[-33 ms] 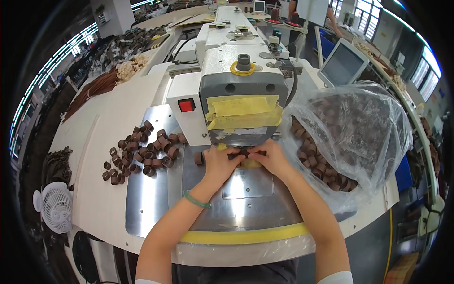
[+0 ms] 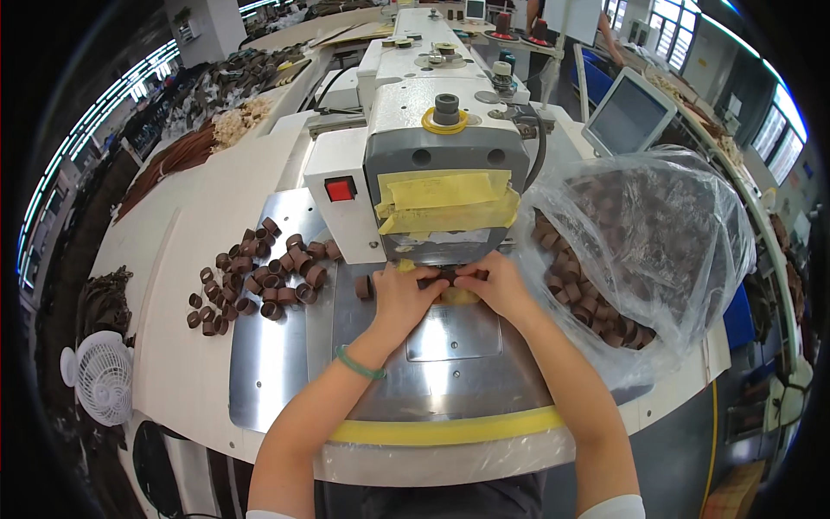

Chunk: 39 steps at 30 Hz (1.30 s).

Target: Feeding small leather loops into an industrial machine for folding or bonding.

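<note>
My left hand (image 2: 405,298) and my right hand (image 2: 493,288) meet under the front of a white and grey industrial sewing machine (image 2: 445,156). Thumbs and fingers of both hands are closed on a small brown band loop (image 2: 449,276), mostly hidden by the fingers and the machine head. Just left of my left hand, a single brown loop (image 2: 363,287) lies on the metal plate (image 2: 354,398). A green bangle circles my left wrist. Yellow tape (image 2: 445,190) covers part of the machine's front.
A loose pile of brown loops (image 2: 270,281) spreads on the left. At right, a clear plastic bag (image 2: 683,251) holds many more. Behind the bag stands a tilted screen (image 2: 628,112); a white fan (image 2: 102,378) is at the lower left. Yellow tape lines the table's front edge.
My right hand's fingers have shifted very slightly at the brown loop. The left hand and the piles look the same.
</note>
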Motion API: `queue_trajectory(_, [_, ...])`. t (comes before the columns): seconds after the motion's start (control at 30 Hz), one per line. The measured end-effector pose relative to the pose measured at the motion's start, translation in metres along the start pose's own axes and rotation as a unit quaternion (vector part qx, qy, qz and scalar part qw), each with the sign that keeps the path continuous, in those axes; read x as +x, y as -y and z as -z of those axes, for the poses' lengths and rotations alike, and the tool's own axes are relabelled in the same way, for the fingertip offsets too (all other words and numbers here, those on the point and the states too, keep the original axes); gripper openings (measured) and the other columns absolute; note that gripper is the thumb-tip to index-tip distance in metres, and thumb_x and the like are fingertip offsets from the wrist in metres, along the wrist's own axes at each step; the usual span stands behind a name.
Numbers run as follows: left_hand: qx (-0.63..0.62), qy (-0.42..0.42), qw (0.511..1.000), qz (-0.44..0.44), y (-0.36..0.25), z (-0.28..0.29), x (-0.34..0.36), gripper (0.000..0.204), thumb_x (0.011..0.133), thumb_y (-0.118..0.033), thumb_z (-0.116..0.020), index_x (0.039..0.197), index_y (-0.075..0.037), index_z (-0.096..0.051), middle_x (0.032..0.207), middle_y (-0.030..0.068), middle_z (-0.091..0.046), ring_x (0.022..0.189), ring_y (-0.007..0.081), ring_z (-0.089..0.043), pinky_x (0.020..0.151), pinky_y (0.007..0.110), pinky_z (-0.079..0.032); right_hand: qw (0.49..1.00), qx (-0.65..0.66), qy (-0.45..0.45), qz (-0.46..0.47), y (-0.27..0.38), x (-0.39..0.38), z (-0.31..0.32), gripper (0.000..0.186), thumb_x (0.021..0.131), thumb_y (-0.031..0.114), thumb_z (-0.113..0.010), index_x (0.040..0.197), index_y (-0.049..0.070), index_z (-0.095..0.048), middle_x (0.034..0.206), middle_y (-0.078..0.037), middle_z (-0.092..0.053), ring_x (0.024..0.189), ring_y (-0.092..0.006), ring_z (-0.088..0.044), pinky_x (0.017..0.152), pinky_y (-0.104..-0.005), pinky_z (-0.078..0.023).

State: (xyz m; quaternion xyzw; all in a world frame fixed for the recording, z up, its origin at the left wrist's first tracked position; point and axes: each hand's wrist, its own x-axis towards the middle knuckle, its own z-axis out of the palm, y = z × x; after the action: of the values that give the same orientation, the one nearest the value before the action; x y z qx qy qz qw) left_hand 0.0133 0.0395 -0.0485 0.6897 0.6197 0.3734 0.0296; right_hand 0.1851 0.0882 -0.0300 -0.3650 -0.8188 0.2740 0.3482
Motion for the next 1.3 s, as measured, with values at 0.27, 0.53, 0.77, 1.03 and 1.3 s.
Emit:
queue_trajectory(0.27, [-0.042, -0.002, 0.999, 0.026, 0.001, -0.007, 0.003, 0.024, 0.066, -0.023, -0.070, 0.079, -0.003, -0.067, 0.071, 0.0117, -0.064, 0.064, 0.0211, -0.062, 0.062, 0.028, -0.048, 0.995, 0.002, -0.039, -0.097, 0.007, -0.003, -0.002, 0.022, 0.061, 0.010, -0.073, 0.078, 0.000, -0.065, 0.072, -0.012, -0.057, 0.063, -0.0219, -0.058, 0.058, -0.0308, -0.046])
queue_trajectory(0.53, [-0.071, 0.011, 0.997, 0.023, 0.004, -0.004, 0.004, 0.024, 0.065, -0.020, -0.071, 0.079, -0.001, -0.066, 0.073, 0.0112, -0.065, 0.065, 0.0197, -0.062, 0.062, 0.026, -0.048, 0.996, -0.021, -0.067, -0.057, 0.005, -0.004, -0.009, 0.018, 0.060, 0.012, -0.072, 0.074, 0.001, -0.066, 0.069, -0.012, -0.058, 0.067, -0.0261, -0.056, 0.061, -0.0333, -0.046])
queue_trajectory(0.77, [-0.055, -0.017, 0.998, -0.009, 0.002, -0.005, 0.005, 0.021, 0.065, -0.019, -0.071, 0.077, -0.002, -0.067, 0.071, 0.0118, -0.064, 0.064, 0.0217, -0.062, 0.061, 0.027, -0.047, 0.995, -0.015, -0.071, -0.061, -0.001, -0.005, -0.011, 0.018, 0.060, 0.012, -0.072, 0.073, 0.002, -0.066, 0.069, -0.012, -0.058, 0.067, -0.0265, -0.055, 0.061, -0.0341, -0.045])
queue_trajectory(1.03, [-0.053, -0.008, 0.999, 0.001, 0.003, -0.006, 0.005, 0.019, 0.065, -0.019, -0.071, 0.074, -0.002, -0.067, 0.070, 0.0104, -0.064, 0.064, 0.0219, -0.061, 0.062, 0.028, -0.047, 0.996, -0.007, -0.077, -0.053, 0.001, -0.004, -0.010, 0.018, 0.060, 0.012, -0.072, 0.073, 0.001, -0.066, 0.067, -0.012, -0.057, 0.067, -0.0257, -0.055, 0.061, -0.0336, -0.045])
queue_trajectory(1.3, [-0.058, 0.012, 0.998, 0.010, 0.003, -0.006, 0.005, 0.018, 0.066, -0.018, -0.071, 0.072, -0.002, -0.066, 0.071, 0.0097, -0.064, 0.062, 0.0213, -0.061, 0.060, 0.027, -0.047, 0.996, -0.010, -0.069, -0.062, 0.004, -0.004, -0.007, 0.018, 0.061, 0.012, -0.072, 0.073, 0.001, -0.065, 0.067, -0.012, -0.057, 0.064, -0.0257, -0.056, 0.059, -0.0332, -0.045])
